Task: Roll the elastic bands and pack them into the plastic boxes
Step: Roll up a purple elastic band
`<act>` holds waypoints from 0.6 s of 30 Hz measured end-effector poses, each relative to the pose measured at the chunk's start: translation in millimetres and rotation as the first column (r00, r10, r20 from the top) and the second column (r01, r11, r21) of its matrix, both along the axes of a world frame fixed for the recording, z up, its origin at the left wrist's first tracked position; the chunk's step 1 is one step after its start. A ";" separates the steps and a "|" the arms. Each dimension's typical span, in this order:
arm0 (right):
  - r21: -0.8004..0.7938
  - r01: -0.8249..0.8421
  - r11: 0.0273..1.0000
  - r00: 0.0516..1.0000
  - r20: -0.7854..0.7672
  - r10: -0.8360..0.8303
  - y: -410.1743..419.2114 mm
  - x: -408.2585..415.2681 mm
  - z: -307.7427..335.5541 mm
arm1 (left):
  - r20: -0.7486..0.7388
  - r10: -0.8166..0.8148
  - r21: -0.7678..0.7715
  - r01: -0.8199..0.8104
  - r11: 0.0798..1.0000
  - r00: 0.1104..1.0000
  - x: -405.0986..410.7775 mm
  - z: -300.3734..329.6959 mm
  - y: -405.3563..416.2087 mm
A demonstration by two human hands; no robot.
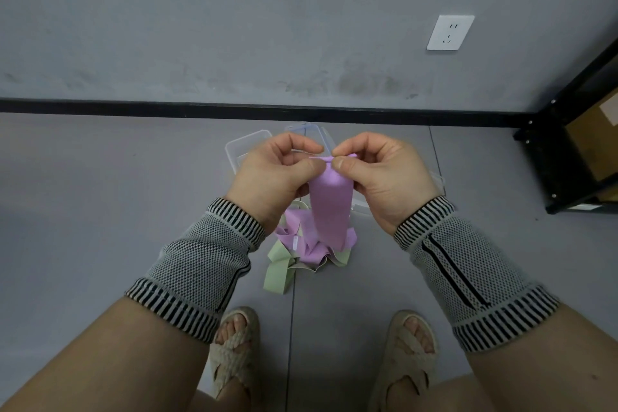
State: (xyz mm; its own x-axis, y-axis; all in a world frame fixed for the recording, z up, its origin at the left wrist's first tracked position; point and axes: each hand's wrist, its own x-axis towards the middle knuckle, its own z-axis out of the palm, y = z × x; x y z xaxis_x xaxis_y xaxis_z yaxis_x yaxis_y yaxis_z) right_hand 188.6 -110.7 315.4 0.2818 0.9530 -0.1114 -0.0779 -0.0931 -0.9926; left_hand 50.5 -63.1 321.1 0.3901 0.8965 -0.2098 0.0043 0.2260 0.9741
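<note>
A wide purple elastic band (329, 207) hangs from both my hands, held up in front of me above the floor. My left hand (272, 177) and my right hand (384, 177) each pinch its top edge between thumb and fingers, side by side and almost touching. The band's lower part runs down into a loose heap of purple and pale green bands (301, 252) on the floor. Clear plastic boxes (249, 145) stand on the floor behind my hands, largely hidden by them.
A grey wall with a black skirting strip (133, 106) and a white socket (449, 32) faces me. At the right stands a black metal shelf (548, 157) with a cardboard carton. My feet in woven sandals (234, 354) are below the heap.
</note>
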 end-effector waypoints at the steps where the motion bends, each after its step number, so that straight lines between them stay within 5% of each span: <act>1: 0.015 0.011 1.000 0.999 0.036 -0.012 -0.1 0.5 -0.1 | -0.020 -0.010 0.013 0.010 1.000 1.000 -0.3 -0.2 0.1; 6: 0.072 0.031 0.997 0.991 0.131 -0.040 -0.3 -2.2 1.3 | -0.049 0.012 0.111 -0.007 0.994 0.999 -0.5 -2.6 0.3; 12: 0.023 -0.021 1.000 0.999 -0.035 0.022 -3.1 1.1 3.0 | -0.059 0.048 0.221 -0.034 0.975 0.997 -0.7 2.1 0.5; 18: 0.034 0.036 0.999 0.995 0.094 -0.039 -2.3 1.6 1.9 | -0.049 0.054 0.143 -0.047 0.989 0.997 -1.0 0.8 -0.1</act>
State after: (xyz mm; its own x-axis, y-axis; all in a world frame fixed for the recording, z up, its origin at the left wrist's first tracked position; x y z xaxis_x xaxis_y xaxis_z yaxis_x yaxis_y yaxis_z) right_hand 190.3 -112.9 317.3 0.3250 0.9443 -0.0516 0.0134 -0.0592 -0.9982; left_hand 49.5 -63.1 321.9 0.3354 0.9369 -0.0983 0.0482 0.0871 0.9950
